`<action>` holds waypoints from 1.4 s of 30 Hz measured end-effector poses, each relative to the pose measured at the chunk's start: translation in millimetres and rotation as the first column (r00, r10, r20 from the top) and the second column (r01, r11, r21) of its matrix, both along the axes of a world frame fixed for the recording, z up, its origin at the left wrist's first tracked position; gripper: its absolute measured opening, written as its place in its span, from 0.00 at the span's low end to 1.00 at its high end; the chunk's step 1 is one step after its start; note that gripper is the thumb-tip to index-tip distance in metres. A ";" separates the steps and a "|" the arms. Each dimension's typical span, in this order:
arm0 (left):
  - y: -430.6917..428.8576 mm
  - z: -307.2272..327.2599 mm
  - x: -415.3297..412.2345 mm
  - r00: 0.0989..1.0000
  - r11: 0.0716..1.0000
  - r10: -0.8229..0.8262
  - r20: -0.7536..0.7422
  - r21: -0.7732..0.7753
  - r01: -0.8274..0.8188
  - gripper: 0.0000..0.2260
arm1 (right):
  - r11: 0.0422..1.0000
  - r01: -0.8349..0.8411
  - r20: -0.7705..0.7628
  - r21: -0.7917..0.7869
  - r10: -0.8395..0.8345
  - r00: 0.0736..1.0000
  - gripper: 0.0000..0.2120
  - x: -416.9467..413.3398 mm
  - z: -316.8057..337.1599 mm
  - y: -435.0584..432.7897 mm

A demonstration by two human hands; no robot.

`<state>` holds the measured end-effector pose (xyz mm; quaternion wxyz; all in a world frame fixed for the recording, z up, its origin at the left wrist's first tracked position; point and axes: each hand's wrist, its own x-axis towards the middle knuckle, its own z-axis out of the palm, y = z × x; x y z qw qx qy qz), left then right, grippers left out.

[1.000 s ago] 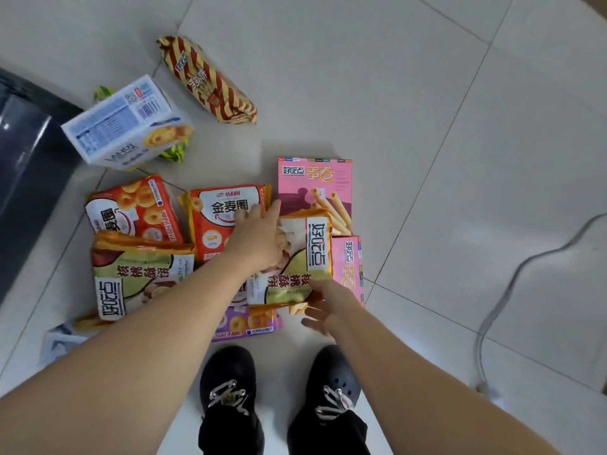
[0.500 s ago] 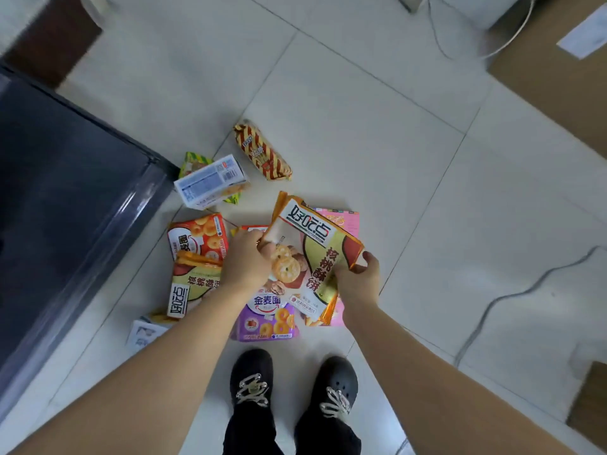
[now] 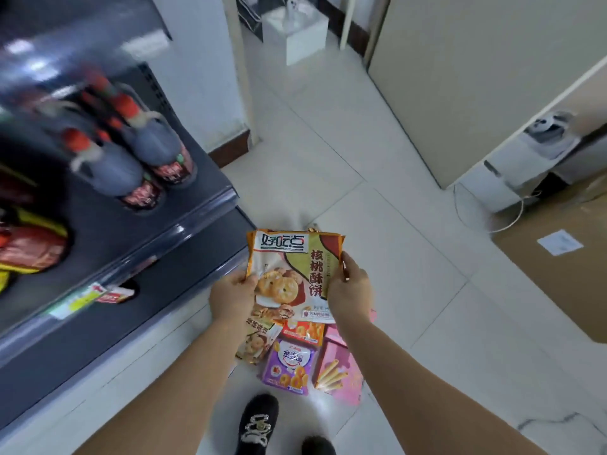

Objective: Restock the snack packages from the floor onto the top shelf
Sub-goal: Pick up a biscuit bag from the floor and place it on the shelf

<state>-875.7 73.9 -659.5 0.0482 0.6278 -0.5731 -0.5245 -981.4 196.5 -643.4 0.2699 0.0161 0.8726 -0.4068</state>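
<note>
Dark plastic bottles with red caps [image 3: 147, 149] are kept on the dark grey shelf [image 3: 184, 221] at the left. An orange-and-green glossy cookie bag [image 3: 292, 274] is held upright above the white tiled floor [image 3: 377, 224]. It is gripped at its side edges by the left hand [image 3: 231, 297] and the right hand [image 3: 351, 295]. A purple snack packet [image 3: 289, 364] and a pink carton [image 3: 341, 372] are seen on the floor beneath it.

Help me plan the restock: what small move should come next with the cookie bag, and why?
Probably raise the cookie bag higher and swing it left toward the shelf unit. The left hand and right hand grip its side edges, and it sits above the packs on the floor. The top shelf is not clearly in view, so it likely lies higher.
</note>
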 end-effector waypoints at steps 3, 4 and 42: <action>-13.5 43.6 21.2 0.987 0.988 0.152 -0.045 0.016 -0.151 0.08 | 0.992 -0.121 -0.077 -0.037 0.118 0.990 0.23 14.6 41.6 -23.8; -16.4 58.6 29.0 0.980 0.982 0.190 -0.065 0.005 -0.190 0.09 | 0.988 -0.143 -0.098 -0.050 0.138 0.986 0.22 19.8 53.9 -29.4; 37.8 444.1 643.3 0.326 0.170 0.739 -0.589 -0.305 -0.937 0.16 | 0.147 -0.882 -0.444 -0.448 0.819 0.362 0.15 572.7 438.3 -158.4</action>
